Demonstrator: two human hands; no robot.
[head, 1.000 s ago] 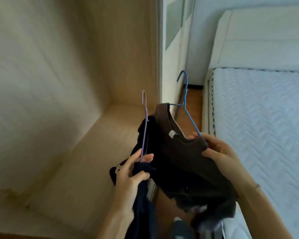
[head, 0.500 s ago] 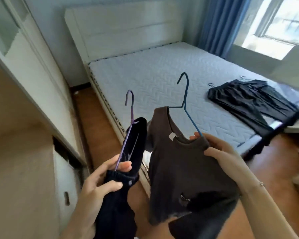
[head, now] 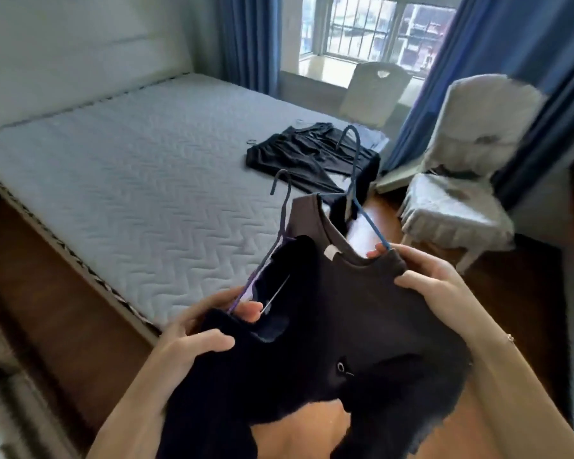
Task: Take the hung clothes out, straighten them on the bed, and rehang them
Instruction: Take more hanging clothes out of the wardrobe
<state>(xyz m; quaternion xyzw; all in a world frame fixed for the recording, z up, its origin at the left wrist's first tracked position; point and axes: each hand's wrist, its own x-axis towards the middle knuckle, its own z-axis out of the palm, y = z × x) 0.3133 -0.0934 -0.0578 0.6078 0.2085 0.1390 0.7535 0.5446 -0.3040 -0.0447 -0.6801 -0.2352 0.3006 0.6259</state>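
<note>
Both hangered garments now face the grey quilted mattress [head: 130, 200] from lower centre: left hand [head: 186, 339] pinching the dark navy garment [head: 246, 376] on its purple wire hanger [head: 284, 220], right hand [head: 441, 276] gripping the brown T-shirt [head: 362, 309] at the shoulder of its blue wire hanger [head: 371, 226], kept apart, probably for laying flat separately.

Both bare forearms reach forward, side by side. The left hand [head: 193, 329] pinches a navy garment [head: 219, 379]; the right hand [head: 434, 279] pinches a brown shirt [head: 362, 309].

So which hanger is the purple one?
The purple hanger, held by the left hand with the darker top. The blue hanger is in the right hand.
</note>
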